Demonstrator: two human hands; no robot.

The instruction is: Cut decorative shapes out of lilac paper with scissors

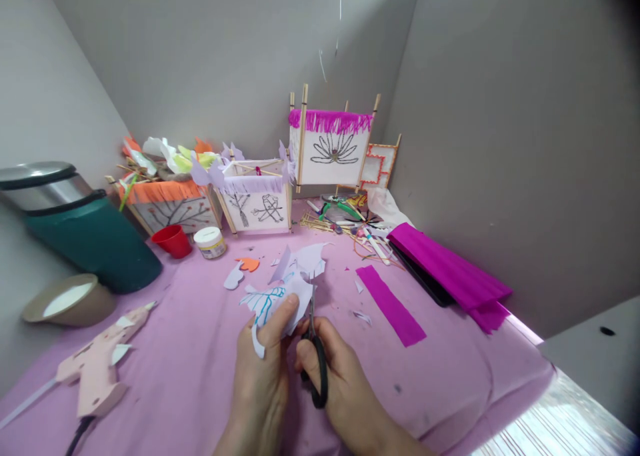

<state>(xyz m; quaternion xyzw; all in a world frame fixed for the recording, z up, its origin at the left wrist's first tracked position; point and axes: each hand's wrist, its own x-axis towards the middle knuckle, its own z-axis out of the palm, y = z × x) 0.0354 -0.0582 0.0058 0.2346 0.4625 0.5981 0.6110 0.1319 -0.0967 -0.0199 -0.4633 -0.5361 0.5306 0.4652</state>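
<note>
"Mauve cloth (pixel 450 369) lies underneath; where's the paper (pixel 299 288)?"
"Just beyond the left hand (pixel 265 359), pinched under its thumb."
"And the scissors (pixel 321 376)?"
"Right hand (pixel 345 369) grips their handles, blades pointing away from it, at the paper ahead-left."

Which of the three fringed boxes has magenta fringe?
The back-right box, with a spread-petal flower drawn on its front. The middle box has lavender fringe; the left box has orange fringe.
</note>
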